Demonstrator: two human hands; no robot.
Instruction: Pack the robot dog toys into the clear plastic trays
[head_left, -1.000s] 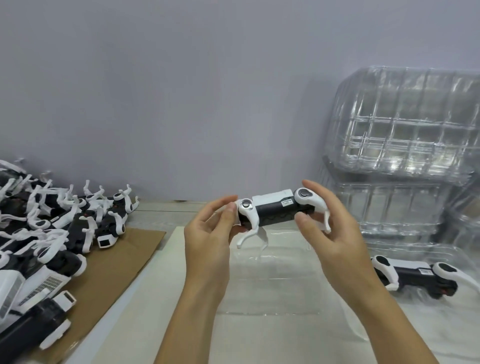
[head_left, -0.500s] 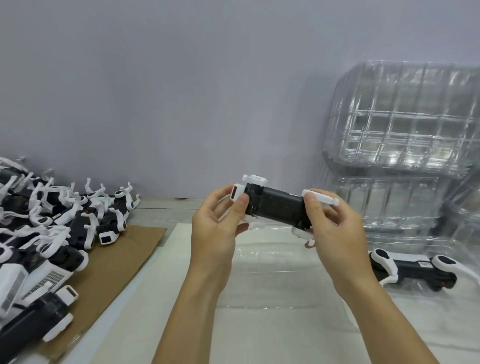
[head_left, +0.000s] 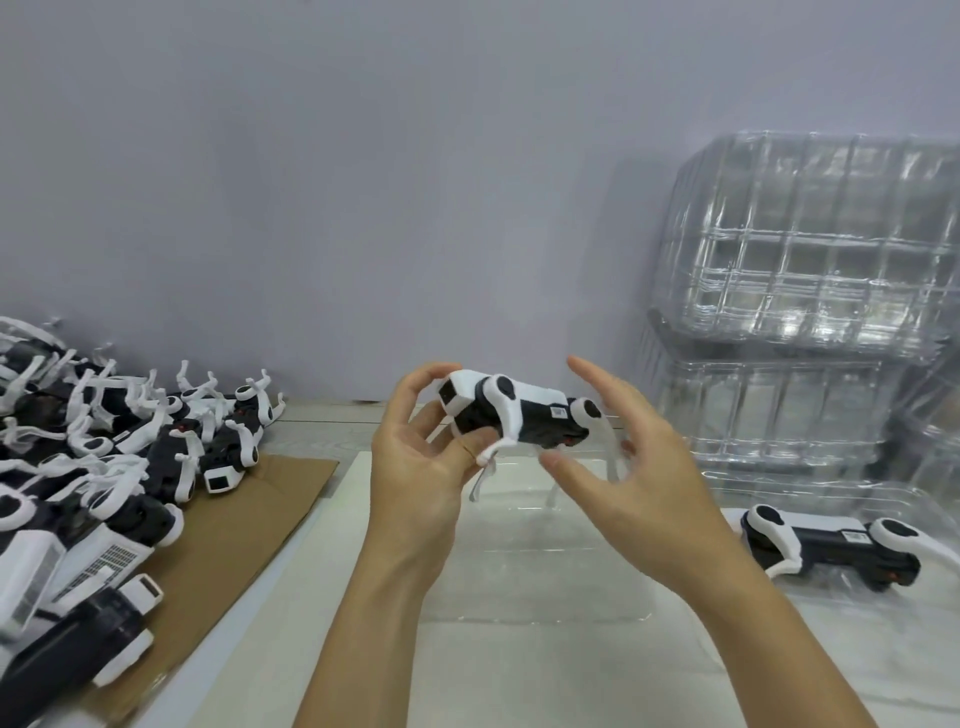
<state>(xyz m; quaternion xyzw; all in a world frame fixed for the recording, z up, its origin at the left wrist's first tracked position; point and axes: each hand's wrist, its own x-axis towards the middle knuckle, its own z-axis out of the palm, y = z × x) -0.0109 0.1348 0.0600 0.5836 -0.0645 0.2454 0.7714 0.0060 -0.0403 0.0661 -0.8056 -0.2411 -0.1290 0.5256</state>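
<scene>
Presently the black-and-white plastic robot dog toy (head_left: 511, 418) is being held in the air above the clear, flat-lying plastic tray (head_left: 530, 566) on the pale tabletop (head_left: 467, 691). The left hand (head_left: 415, 467) is gripping its blocky white head end, fingers curled round it. The right hand (head_left: 639, 467) is hovering at the tail end with fingers spread and mostly straight; whether the thumb is touching the belly cannot be told.

Progress, judged: early. One packed robot dog (head_left: 831, 545) is lying on its side in a second clear tray (head_left: 924, 499) to the right. A large heap of unpacked toys (head_left: 104, 441) is waiting on the brown cardboard sheet (head_left: 244, 525) at left, so most of the work appears to be remaining. The held toy is not yet seated.

Materials:
- Toy: hard glossy plastic, boxy black torso, white rounded hip caps, thin curved white legs hanging down; these look liable to snag.
- Trays: thin transparent formed sheet, glaring, edges hard to read.
- Stacked clear trays (head_left: 810, 260) at the back right are showing a ribbed grid of cells.
- Cardboard: matte, flat.
</scene>
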